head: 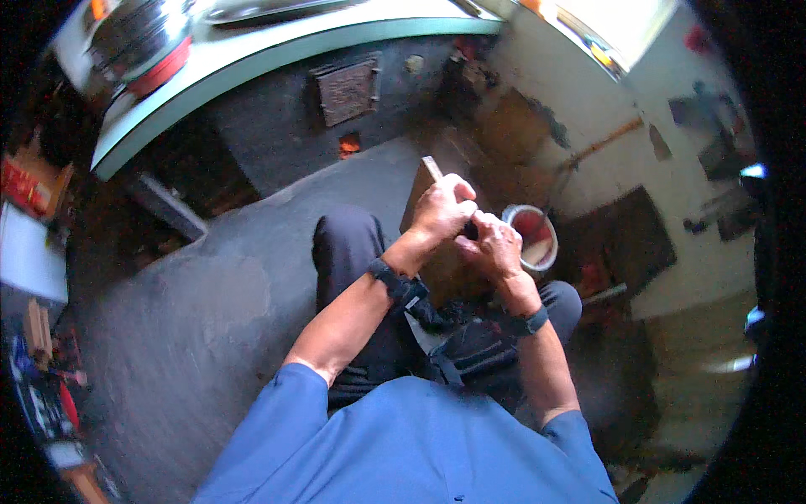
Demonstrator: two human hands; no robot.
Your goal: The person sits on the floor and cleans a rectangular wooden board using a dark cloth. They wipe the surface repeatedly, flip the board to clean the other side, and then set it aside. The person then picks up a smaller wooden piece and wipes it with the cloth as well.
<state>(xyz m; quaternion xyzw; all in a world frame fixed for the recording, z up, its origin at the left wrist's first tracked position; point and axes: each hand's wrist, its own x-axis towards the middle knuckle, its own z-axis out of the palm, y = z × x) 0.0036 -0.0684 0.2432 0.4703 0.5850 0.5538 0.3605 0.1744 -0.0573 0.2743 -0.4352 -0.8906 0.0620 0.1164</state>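
Note:
My left hand [439,211] is closed, with a narrow pale strip [431,167] jutting out past its knuckles. Close against it, my right hand [495,244] has its fingers bent and their tips meeting the left hand's fingers. Something small and dark shows between the hands, but I cannot tell what it is. Both hands are over a brown board or box side [444,271] between my knees. Right beside my right hand stands a white-rimmed bucket [546,259] with a reddish inside and something pale in it.
Ahead is a dark stove with a rusty metal door [347,91] and a glowing fire opening [349,145]. A teal-edged counter [277,50] above it bears a metal pot [143,44]. A wooden-handled tool [607,142] leans at the right wall. Grey floor [208,327] spreads left.

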